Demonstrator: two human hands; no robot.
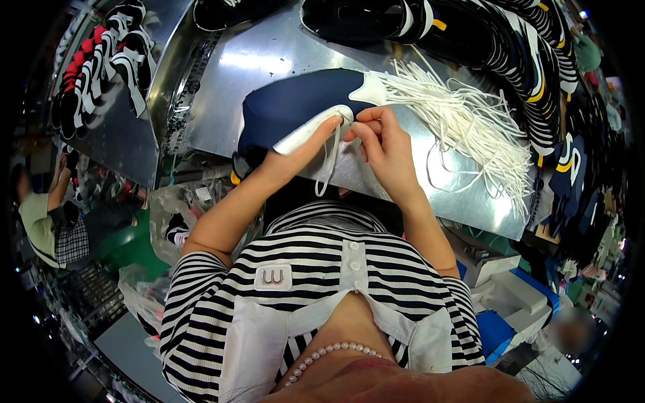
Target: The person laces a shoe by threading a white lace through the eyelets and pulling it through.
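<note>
A navy shoe upper [289, 101] with white trim lies over the metal worktable in front of me. My left hand [299, 153] is closed on its near white edge, the thumb pressed along the top by the eyelet end. From that end a white shoelace [327, 171] hangs down in a loop. Close beside it, my right hand [388, 149] has its thumb and index finger pinched at the lace; the fingertips partly hide what they grip. A thick bundle of white shoelaces [470, 127] spreads across the table right of my right hand.
Long rows of black shoe uppers [463, 33] line the table's far and right sides. More black-and-white shoes [101, 74] stand on a metal surface at the left. Open cartons [507, 295] sit low at the right, plastic bags [175, 215] at the left. Another person [44, 215] is far left.
</note>
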